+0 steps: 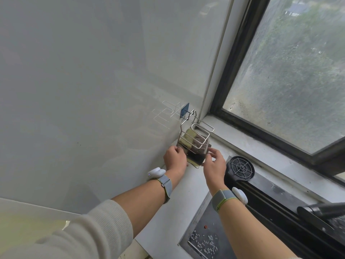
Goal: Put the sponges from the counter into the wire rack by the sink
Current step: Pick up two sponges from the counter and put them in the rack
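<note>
The wire rack (202, 126) hangs from a blue adhesive hook (185, 109) on the white wall, in the corner by the window. Inside it lie a yellow sponge (189, 136) on the left and a brown scouring pad (200, 143) on the right. My left hand (174, 157) grips the rack's lower left edge. My right hand (214, 161) pinches its lower right edge. Between my hands, the rack's shiny metal drip tray (195, 159) shows a dark reflection.
A round black sink strainer (241, 167) lies on the steel sink edge to the right. The black faucet (321, 210) reaches in from the lower right. The sink bottom (203, 242) holds scattered white grains. The window ledge (242, 135) runs behind the rack.
</note>
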The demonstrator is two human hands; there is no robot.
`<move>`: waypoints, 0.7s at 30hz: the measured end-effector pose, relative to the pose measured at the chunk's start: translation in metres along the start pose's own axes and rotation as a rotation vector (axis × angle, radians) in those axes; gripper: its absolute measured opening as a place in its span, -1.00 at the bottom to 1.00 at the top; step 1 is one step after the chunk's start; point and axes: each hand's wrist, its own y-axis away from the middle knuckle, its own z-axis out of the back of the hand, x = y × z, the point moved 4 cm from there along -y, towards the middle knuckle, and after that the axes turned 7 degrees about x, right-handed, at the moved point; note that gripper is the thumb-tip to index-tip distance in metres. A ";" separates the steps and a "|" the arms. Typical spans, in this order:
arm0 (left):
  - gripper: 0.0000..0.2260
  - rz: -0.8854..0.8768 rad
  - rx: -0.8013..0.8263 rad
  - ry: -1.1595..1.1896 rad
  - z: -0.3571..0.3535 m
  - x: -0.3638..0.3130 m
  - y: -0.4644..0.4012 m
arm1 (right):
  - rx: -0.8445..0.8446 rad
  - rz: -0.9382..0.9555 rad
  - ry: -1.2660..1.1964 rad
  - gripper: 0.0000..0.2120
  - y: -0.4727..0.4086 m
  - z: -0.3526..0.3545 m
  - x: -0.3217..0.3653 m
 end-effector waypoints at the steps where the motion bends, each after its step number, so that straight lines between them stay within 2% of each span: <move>1: -0.74 -0.005 0.009 -0.006 0.000 0.001 0.001 | -0.002 -0.005 0.003 -0.72 0.000 0.001 -0.001; 8: -0.79 -0.031 0.141 -0.008 -0.002 0.010 0.009 | -0.024 -0.026 0.013 -0.68 0.006 0.013 -0.003; 14: -0.86 -0.062 0.328 0.029 -0.008 0.019 0.028 | -0.056 -0.005 0.021 -0.79 0.037 0.025 0.001; 21: -0.97 -0.214 0.577 0.041 -0.016 0.021 0.064 | -0.101 0.010 -0.052 -0.87 0.100 0.040 -0.014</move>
